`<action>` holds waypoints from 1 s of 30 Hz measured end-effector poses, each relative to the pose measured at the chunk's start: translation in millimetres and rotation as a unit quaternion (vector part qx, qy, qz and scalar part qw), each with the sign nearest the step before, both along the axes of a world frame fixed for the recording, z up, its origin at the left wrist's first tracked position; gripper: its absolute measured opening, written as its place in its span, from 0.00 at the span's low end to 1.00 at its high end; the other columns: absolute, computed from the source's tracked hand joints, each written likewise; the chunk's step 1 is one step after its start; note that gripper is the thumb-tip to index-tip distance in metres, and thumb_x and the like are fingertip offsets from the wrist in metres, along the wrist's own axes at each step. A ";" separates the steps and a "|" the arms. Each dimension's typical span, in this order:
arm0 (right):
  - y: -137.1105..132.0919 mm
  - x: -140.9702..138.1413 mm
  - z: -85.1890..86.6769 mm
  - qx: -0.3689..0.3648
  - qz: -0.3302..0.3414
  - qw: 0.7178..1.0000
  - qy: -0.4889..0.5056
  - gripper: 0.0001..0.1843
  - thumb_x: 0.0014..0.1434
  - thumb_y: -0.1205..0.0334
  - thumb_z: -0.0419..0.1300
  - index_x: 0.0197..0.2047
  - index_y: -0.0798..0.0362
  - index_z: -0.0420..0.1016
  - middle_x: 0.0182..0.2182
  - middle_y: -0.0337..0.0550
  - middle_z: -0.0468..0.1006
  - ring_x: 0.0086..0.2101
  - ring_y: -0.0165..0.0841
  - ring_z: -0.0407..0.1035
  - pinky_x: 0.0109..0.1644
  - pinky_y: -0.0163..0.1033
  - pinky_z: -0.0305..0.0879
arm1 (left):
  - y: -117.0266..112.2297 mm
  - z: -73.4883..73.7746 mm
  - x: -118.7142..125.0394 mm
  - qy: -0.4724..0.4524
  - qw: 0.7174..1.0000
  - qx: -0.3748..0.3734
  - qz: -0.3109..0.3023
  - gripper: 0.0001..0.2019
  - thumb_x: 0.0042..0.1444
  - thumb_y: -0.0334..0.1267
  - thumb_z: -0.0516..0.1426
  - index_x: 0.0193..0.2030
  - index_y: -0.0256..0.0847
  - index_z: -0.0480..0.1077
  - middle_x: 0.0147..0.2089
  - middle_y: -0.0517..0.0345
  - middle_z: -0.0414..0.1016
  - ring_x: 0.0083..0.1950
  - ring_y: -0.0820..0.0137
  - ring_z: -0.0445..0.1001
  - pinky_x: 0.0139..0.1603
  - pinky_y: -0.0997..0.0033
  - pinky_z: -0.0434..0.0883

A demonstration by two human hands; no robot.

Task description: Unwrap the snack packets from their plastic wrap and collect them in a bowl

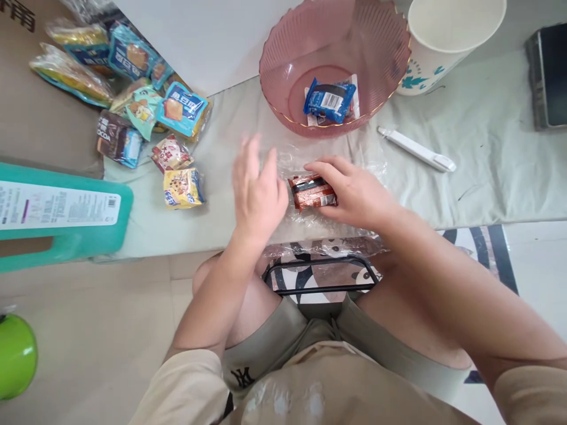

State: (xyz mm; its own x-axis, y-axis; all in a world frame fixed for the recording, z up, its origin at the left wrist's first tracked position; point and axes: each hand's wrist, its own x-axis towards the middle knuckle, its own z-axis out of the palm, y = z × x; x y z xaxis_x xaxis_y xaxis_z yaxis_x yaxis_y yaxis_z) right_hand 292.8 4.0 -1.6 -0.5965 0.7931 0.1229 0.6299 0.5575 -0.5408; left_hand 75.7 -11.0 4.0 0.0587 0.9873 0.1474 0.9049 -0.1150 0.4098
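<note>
As the left hand [259, 189] hovers, right hand [354, 192] grips one packet [312, 193].

pink bowl [386, 66], paper cup [426, 64], perhaps a marker [416, 149]

1 pink bowl [283, 59], 1 blue pkt [330, 100] in it, 1 brown pkt [312, 193], approx 10 snack pkts [181, 109] at left, 1 paper cup [436, 53], 1 white clip [416, 149], 1 teal stool [66, 206]

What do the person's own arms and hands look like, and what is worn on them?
The left hand and the right hand are bare: no gloves, and no ring, watch or bracelet shows. The arms are uncovered as far as short beige sleeves of plain cloth, the left sleeve and the right sleeve.
</note>
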 end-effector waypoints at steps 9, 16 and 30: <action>5.0 20.6 8.3 0.015 -0.014 0.999 0.047 0.29 0.53 0.62 0.63 0.59 0.50 0.74 0.49 0.52 0.80 0.47 0.48 0.75 0.52 0.52 0.73 | 5.3 -17.2 8.3 -0.033 0.997 -0.047 -0.052 0.24 0.68 0.32 0.47 0.67 0.43 0.70 0.72 0.49 0.72 0.77 0.58 0.64 0.80 0.40 0.55; 7.4 55.8 31.3 0.030 -0.138 0.975 0.172 0.26 0.52 0.58 0.69 0.55 0.49 0.75 0.47 0.48 0.82 0.45 0.44 0.78 0.47 0.49 0.77 | 5.6 -8.4 31.4 0.041 0.994 -0.059 -0.084 0.24 0.65 0.44 0.57 0.67 0.48 0.72 0.76 0.49 0.65 0.80 0.46 0.57 0.78 0.28 0.48; 144.4 120.3 90.1 0.074 -0.350 0.933 0.040 0.22 0.56 0.59 0.67 0.54 0.49 0.75 0.48 0.48 0.83 0.46 0.46 0.77 0.52 0.56 0.75 | 14.9 -5.4 42.0 0.088 0.985 -0.063 -0.138 0.26 0.64 0.47 0.57 0.67 0.45 0.73 0.74 0.42 0.68 0.78 0.40 0.61 0.74 0.24 0.55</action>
State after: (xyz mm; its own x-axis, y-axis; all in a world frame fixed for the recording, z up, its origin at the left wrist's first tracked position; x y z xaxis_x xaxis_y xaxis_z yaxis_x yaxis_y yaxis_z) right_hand 413.1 148.4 88.5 0.0769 0.9559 0.2833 0.8286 0.0967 -0.5514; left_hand 117.7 3.9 -1.4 0.3416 0.9398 -0.0110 0.9041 -0.3253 0.2770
